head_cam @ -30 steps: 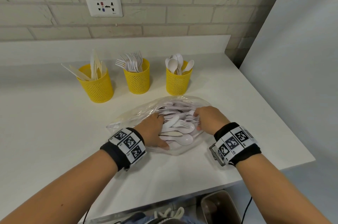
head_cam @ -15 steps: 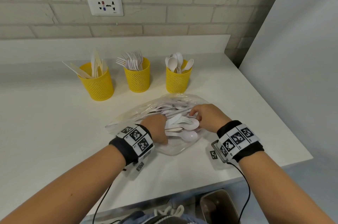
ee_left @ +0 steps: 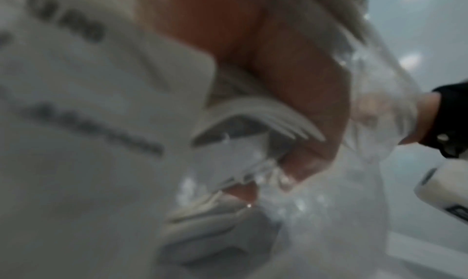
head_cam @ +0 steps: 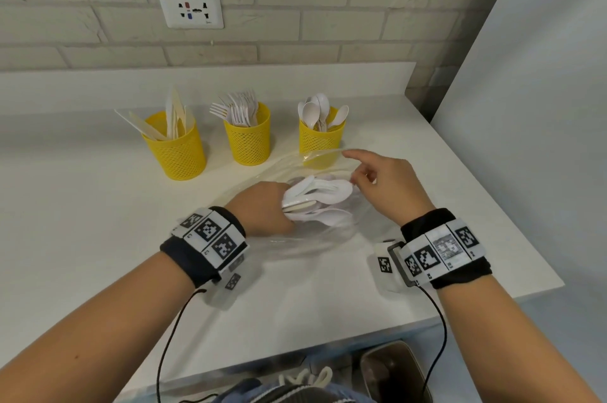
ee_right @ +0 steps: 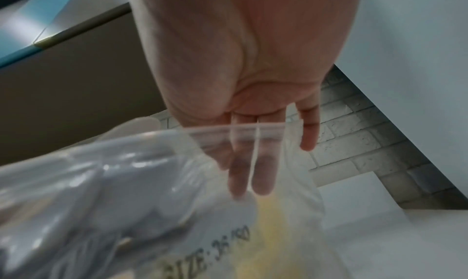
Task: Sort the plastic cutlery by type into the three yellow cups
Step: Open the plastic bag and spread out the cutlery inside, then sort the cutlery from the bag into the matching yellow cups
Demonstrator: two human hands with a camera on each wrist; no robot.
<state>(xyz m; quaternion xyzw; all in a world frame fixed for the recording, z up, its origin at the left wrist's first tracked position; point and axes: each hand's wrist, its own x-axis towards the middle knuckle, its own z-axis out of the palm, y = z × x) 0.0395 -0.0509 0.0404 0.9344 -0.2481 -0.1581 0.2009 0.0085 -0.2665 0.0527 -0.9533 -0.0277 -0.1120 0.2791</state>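
1. Three yellow cups stand in a row in the upper middle of the head view: the knife cup (head_cam: 175, 152) on the left, the fork cup (head_cam: 248, 136) in the middle, the spoon cup (head_cam: 320, 136) on the right.
2. Two hands show. The left hand (head_cam: 262, 208) grips a bunch of white cutlery (head_cam: 317, 202) inside the clear bag (head_cam: 315, 238), in the middle of the frame.
3. The right hand (head_cam: 387, 182) pinches the bag's top edge and lifts it; its other fingers are loose and mostly straight.
4. The white counter (head_cam: 82, 222) meets a pale brick wall (head_cam: 295, 8) with one socket (head_cam: 190, 8), upper left.
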